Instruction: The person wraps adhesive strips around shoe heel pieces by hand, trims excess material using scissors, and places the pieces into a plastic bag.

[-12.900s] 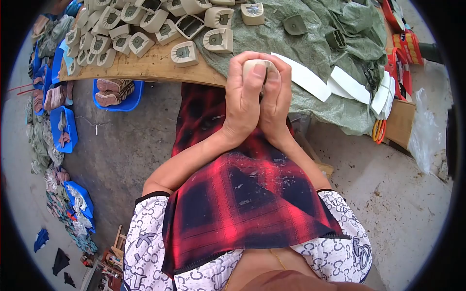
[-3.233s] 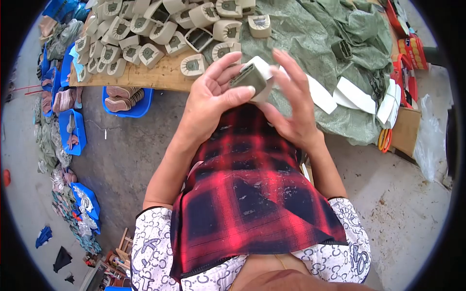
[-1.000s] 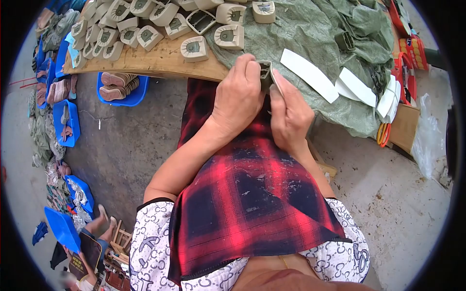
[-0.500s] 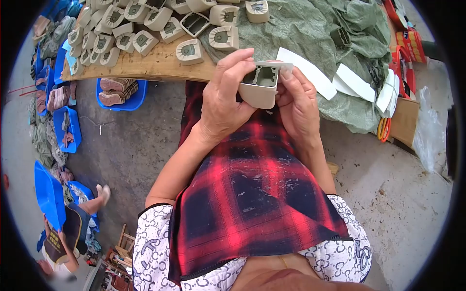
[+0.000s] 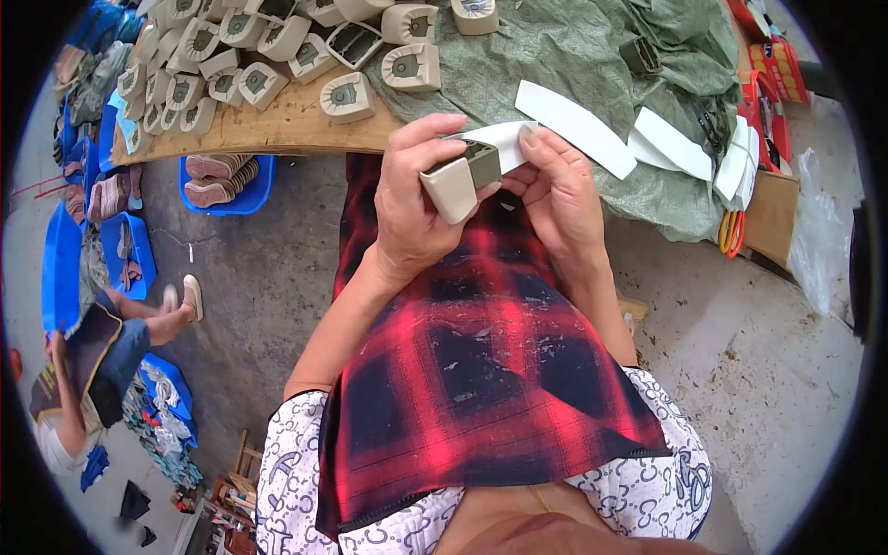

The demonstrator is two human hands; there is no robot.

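Note:
My left hand (image 5: 402, 208) is wrapped around a beige block shoe heel (image 5: 451, 189), whose hollow olive-green inside faces up and to the right. From the heel's far edge a white strip (image 5: 499, 139) stretches to the right. My right hand (image 5: 561, 190) pinches the strip's free end between thumb and fingers, just beside the heel. How far the strip runs along the heel's far side is hidden. Both hands are over my red-and-black checked apron (image 5: 499, 351), near the table's front edge.
Many similar heels (image 5: 347, 97) are piled on the wooden table (image 5: 268, 125). On green sheeting (image 5: 555, 46) lie loose white strips (image 5: 578, 129) and a banded bundle (image 5: 737, 171). A blue bin (image 5: 228, 196) holds shoes below. Another person (image 5: 92, 356) handles a blue bin at left.
The heel has turned and tilted in my left hand, shifting slightly left. More of the white strip shows, stretched between heel and right fingers. The other person at left has moved with their bin.

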